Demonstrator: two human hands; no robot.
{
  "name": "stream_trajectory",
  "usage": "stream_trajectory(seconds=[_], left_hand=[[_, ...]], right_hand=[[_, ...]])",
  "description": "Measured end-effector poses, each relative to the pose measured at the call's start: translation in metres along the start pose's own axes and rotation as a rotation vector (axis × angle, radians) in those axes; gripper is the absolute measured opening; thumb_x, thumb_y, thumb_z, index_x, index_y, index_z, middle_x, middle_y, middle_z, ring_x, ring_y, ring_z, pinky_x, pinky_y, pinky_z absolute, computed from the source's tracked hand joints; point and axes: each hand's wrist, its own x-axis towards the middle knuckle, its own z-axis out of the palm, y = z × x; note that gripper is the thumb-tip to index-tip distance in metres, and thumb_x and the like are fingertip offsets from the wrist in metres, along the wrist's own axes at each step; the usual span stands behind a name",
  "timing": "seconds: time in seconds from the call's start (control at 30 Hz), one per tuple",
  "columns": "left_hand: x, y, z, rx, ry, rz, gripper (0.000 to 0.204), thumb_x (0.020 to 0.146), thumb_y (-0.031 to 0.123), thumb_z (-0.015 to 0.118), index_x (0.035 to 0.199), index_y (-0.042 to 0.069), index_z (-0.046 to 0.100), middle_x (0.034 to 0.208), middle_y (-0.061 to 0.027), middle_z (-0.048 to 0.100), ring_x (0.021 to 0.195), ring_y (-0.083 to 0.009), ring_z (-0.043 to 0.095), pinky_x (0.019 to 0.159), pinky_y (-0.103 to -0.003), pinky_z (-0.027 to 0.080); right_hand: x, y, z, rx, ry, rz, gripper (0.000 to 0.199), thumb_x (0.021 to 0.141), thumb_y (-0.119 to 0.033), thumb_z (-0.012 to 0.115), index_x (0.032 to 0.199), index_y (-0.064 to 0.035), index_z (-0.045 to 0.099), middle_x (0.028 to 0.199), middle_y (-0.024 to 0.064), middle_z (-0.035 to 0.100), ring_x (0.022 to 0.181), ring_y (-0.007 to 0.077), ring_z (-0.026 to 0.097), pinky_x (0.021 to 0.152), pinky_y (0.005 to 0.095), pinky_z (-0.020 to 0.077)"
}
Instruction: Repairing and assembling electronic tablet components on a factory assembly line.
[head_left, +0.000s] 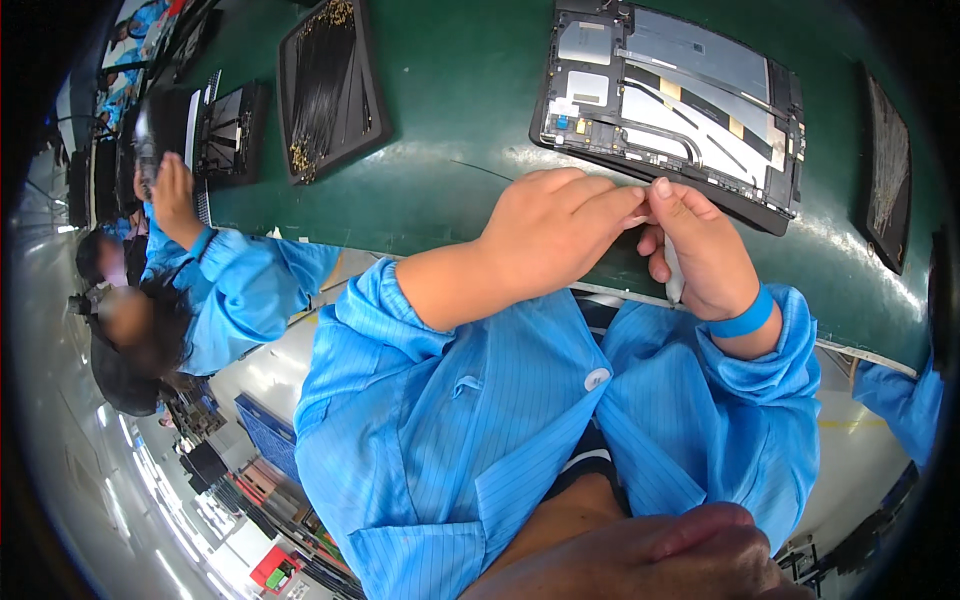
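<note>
My left hand (555, 225) reaches across the table's front edge, its thumb and fingers pinched together against the fingertips of my right hand (705, 250). What lies in the left pinch is hidden. My right hand is closed too, with a slim white stick-like tool (673, 275) sticking down out of its curled fingers. A thin black cable (480, 167) runs along the table to behind my left hand; I cannot tell whether that hand holds it. Just beyond my hands lies an opened tablet-like device (690, 130), its inner parts, ribbon cables and metal plates showing, on a black base (735, 208).
A black tray (383, 120) of black cables with gold ends stands back left on the green table (450, 60). Another dark tray (880, 235) holds thin strands at the far right. On the left, a co-worker's hand (175, 200) is raised beside another opened device (232, 135).
</note>
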Motion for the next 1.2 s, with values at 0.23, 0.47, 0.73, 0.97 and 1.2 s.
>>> stream_trajectory(seconds=[0.23,0.47,0.73,0.97,1.2], left_hand=[[0.006,-0.011,0.018,0.088,0.218,0.02,0.013,0.067,0.01,0.058,0.08,0.009,0.056,0.074,-0.0025,0.054,0.075,-0.0219,0.051,0.064,-0.033,0.04],[0.011,-0.021,0.029,0.125,0.186,-0.079,0.013,0.068,0.008,0.059,0.081,0.008,0.056,0.081,-0.0046,0.055,0.087,-0.027,0.047,0.078,-0.038,0.035],[0.017,-0.021,0.031,0.152,0.193,-0.094,0.008,0.067,0.011,0.057,0.074,0.01,0.056,0.076,-0.0024,0.054,0.086,-0.0235,0.046,0.077,-0.037,0.032],[0.018,-0.021,0.027,0.153,0.132,-0.105,0.012,0.067,0.011,0.059,0.079,0.008,0.057,0.077,-0.004,0.055,0.085,-0.0241,0.048,0.075,-0.037,0.034],[0.018,-0.02,0.027,0.144,0.138,-0.111,0.012,0.067,0.011,0.06,0.078,0.008,0.058,0.076,-0.0042,0.056,0.084,-0.0242,0.049,0.075,-0.036,0.035]], right_hand=[[-0.002,-0.011,0.0,0.106,0.14,-0.116,0.033,0.08,-0.036,0.051,0.087,-0.0044,0.052,0.066,0.0041,0.051,0.049,0.0083,0.044,0.041,0.019,0.0345],[0.016,-0.038,-0.004,0.22,0.327,-0.561,0.038,0.081,-0.032,0.05,0.1,0.0003,0.045,0.089,0.0092,0.053,0.068,0.0126,0.049,0.057,0.0233,0.0421],[0.034,-0.025,0.003,-0.044,0.482,-0.835,0.046,0.085,-0.037,0.041,0.107,0.0037,0.04,0.093,0.012,0.057,0.074,0.0113,0.05,0.066,0.0233,0.0417],[0.04,-0.018,0.004,-0.133,0.441,-0.93,0.043,0.086,-0.035,0.039,0.105,0.0031,0.039,0.092,0.0127,0.057,0.072,0.0094,0.049,0.066,0.0217,0.0411],[0.043,-0.012,0.005,-0.217,0.4,-0.996,0.036,0.086,-0.032,0.041,0.102,0.0014,0.041,0.09,0.0118,0.058,0.073,0.0099,0.05,0.067,0.021,0.0407]])
